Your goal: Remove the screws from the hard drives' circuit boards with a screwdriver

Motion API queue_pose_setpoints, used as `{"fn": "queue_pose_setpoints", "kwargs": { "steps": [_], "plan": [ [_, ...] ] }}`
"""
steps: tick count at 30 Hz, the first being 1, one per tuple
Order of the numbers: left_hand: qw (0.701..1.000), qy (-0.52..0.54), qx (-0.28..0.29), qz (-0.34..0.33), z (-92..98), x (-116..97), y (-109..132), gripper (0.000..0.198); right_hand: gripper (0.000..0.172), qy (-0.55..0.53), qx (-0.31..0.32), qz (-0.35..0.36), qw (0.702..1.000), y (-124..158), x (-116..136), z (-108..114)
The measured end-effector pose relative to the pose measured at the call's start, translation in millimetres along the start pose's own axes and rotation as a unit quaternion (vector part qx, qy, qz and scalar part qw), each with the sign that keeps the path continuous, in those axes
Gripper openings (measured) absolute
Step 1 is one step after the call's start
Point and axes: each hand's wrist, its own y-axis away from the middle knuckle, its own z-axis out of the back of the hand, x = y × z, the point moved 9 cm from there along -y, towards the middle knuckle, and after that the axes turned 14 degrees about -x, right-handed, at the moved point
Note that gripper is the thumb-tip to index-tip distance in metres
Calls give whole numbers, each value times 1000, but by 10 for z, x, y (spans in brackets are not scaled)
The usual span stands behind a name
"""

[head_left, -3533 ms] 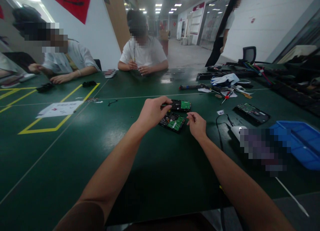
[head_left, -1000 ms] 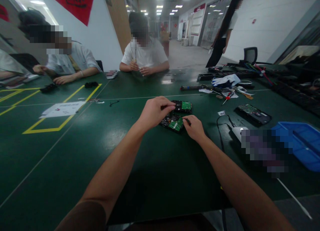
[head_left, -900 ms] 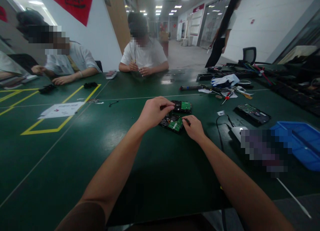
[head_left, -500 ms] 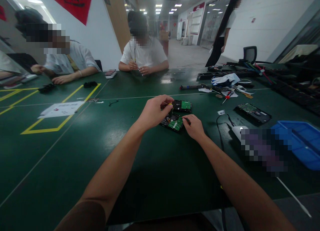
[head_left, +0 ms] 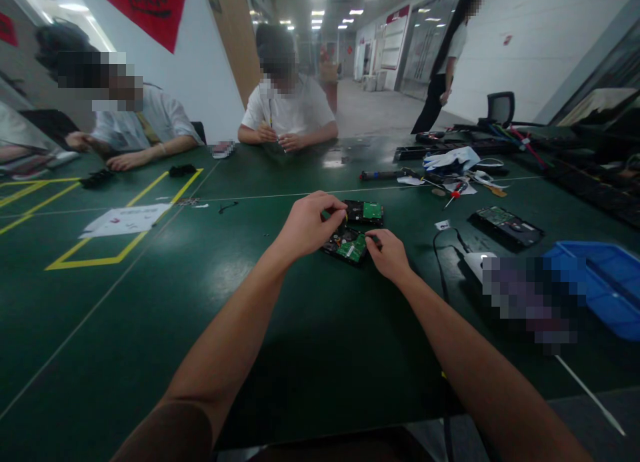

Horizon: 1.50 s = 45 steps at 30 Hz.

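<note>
A hard drive [head_left: 354,247] lies on the green table with its green circuit board facing up. Above its left part, my left hand [head_left: 314,223] is closed in a pinch around what looks like a small yellow-and-black screwdriver [head_left: 345,220], mostly hidden by the fingers. My right hand [head_left: 389,254] is closed too, thumb and fingertips gripping the drive's right edge. Just behind, a second hard drive [head_left: 373,211] lies with its board up, touching or nearly touching the first one; my left hand partly covers it.
Another hard drive [head_left: 507,226] lies to the right, near a blue tray [head_left: 595,275] and a black cable [head_left: 440,269]. Gloves [head_left: 453,159], a red-tipped screwdriver [head_left: 454,197] and a black-handled tool [head_left: 383,175] lie farther back. Co-workers sit across the table; a paper [head_left: 125,221] lies left.
My left fingers have shifted slightly over the screwdriver, and less of its yellow top shows. The right hand and the drives stay in place. The standing person's arm has moved slightly.
</note>
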Motion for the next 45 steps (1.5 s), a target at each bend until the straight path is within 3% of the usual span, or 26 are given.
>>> {"fn": "queue_pose_setpoints", "kwargs": {
  "steps": [7, 12, 16, 24, 34, 41, 45],
  "plan": [
    [998, 41, 12, 36, -65, 47, 18, 23, 30, 2, 6, -32, 999, 6, -64, -25],
    [976, 146, 37, 155, -241, 254, 91, 24, 29, 11, 17, -31, 999, 11, -70, -37],
    [960, 187, 6, 207, -306, 369, 118, 23, 29, 27, 22, -26, 999, 8, -69, -39],
    [991, 75, -40, 100, -165, 192, 66, 15, 29, 15, 19, -41, 999, -7, -86, -33],
    [987, 104, -28, 120, -236, 289, 100, 17, 33, -9, 46, -78, 996, -26, -212, -68],
    [943, 219, -47, 246, -309, 481, 130, 12, 34, -77, 134, -119, 981, -109, -300, -182],
    [909, 282, -30, 305, -348, 484, 153, 6, 33, -48, 132, -116, 983, -120, -279, -182]
  ]
}}
